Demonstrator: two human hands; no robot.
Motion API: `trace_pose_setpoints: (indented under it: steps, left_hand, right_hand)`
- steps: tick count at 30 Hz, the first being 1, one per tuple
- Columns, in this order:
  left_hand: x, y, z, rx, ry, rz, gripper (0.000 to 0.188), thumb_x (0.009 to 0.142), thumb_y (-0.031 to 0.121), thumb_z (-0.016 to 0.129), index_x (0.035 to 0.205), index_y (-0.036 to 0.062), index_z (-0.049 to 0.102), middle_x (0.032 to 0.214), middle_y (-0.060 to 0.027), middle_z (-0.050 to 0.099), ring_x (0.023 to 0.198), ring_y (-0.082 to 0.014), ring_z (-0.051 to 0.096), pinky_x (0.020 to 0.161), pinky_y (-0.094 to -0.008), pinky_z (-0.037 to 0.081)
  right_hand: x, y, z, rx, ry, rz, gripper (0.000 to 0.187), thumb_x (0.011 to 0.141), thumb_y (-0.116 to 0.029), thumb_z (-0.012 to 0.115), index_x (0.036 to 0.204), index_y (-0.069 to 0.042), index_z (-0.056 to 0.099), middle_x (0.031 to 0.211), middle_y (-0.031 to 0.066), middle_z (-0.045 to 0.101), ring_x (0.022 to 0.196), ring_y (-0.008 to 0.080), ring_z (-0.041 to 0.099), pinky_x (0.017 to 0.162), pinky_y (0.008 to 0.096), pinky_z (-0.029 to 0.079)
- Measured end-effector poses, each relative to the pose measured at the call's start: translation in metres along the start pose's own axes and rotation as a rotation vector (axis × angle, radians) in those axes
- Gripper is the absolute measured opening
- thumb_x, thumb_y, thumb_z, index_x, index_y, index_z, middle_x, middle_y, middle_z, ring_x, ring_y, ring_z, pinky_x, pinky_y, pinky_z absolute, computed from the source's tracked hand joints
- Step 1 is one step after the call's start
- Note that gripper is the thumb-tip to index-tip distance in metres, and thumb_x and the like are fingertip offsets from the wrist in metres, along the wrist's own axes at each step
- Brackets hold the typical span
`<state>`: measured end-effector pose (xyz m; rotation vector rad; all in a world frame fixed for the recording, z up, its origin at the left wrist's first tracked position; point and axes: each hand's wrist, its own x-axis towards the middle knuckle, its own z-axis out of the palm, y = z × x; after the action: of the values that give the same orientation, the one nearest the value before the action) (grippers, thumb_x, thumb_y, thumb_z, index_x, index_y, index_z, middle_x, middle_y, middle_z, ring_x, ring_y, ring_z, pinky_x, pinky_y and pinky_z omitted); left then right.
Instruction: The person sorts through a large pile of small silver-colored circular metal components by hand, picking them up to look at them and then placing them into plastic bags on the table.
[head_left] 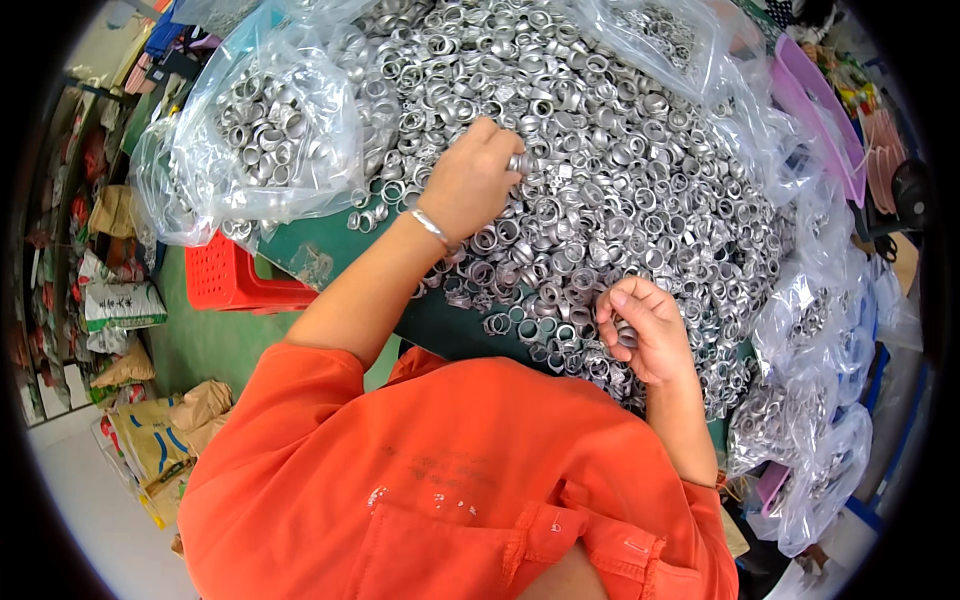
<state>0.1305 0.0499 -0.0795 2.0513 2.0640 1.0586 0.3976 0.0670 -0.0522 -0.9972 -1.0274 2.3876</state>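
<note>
A big heap of small silver metal rings covers a green table. My left hand, with a thin bracelet on the wrist, reaches into the heap and pinches a ring at its fingertips. My right hand rests at the near edge of the heap, fingers curled around a few rings. An orange shirt fills the lower part of the view.
Clear plastic bags of rings lie at the left, at the back right and along the right edge. A red plastic crate stands under the left bag. Sacks sit on the floor at left. Pink trays lie at far right.
</note>
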Motion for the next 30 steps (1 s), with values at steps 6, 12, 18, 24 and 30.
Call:
trace_pose_setpoints:
  steps: [6, 12, 18, 24, 30]
  left_hand:
    - [-0.004, -0.009, -0.008, -0.267, -0.035, -0.125, 0.024, 0.073, -0.001, 0.066, 0.094, 0.0036, 0.058, 0.076, -0.004, 0.055, 0.06, -0.0095, 0.052, 0.057, -0.0224, 0.044]
    - [-0.01, 0.013, -0.01, -0.861, 0.061, -0.479, 0.017, 0.081, -0.003, 0.057, 0.097, -0.0025, 0.055, 0.078, -0.0029, 0.057, 0.065, -0.0078, 0.056, 0.058, -0.019, 0.047]
    - [-0.021, 0.051, 0.002, -1.349, -0.093, -0.689, 0.011, 0.082, 0.0, 0.056, 0.093, 0.0001, 0.052, 0.076, -0.0067, 0.059, 0.066, -0.0141, 0.06, 0.054, -0.0227, 0.049]
    - [-0.026, 0.067, 0.01, -1.346, -0.249, -0.689, 0.01, 0.082, -0.001, 0.057, 0.091, -0.0006, 0.053, 0.079, -0.0057, 0.06, 0.065, -0.0096, 0.057, 0.056, -0.0219, 0.048]
    - [-0.026, 0.077, -0.002, -1.035, -0.308, -0.478, 0.01, 0.083, 0.0, 0.059, 0.093, -0.0001, 0.06, 0.088, -0.004, 0.063, 0.077, -0.0074, 0.057, 0.066, -0.0198, 0.046]
  right_hand:
    - [0.004, -0.001, -0.002, -0.011, 0.046, -0.016, 0.01, 0.089, -0.01, 0.052, 0.083, -0.002, 0.054, 0.074, 0.0063, 0.057, 0.054, 0.0091, 0.05, 0.037, 0.018, 0.033]
    - [0.012, -0.004, 0.005, -0.057, 0.016, -0.018, 0.008, 0.088, -0.011, 0.056, 0.086, -0.003, 0.056, 0.074, 0.0043, 0.058, 0.055, 0.0071, 0.051, 0.037, 0.018, 0.033]
    - [0.034, 0.002, 0.03, -0.486, 0.11, -0.5, 0.023, 0.077, -0.005, 0.069, 0.096, -0.005, 0.057, 0.071, -0.0045, 0.052, 0.061, 0.0018, 0.048, 0.052, 0.0154, 0.039]
    - [0.035, 0.003, 0.031, -0.616, 0.158, -0.688, 0.022, 0.073, -0.004, 0.072, 0.091, -0.005, 0.059, 0.073, -0.0011, 0.054, 0.07, 0.0082, 0.052, 0.064, 0.0229, 0.043]
    - [0.018, 0.002, -0.002, -0.398, 0.217, -0.758, 0.017, 0.073, -0.006, 0.072, 0.071, -0.006, 0.055, 0.077, 0.0045, 0.059, 0.08, 0.0161, 0.057, 0.081, 0.0275, 0.042]
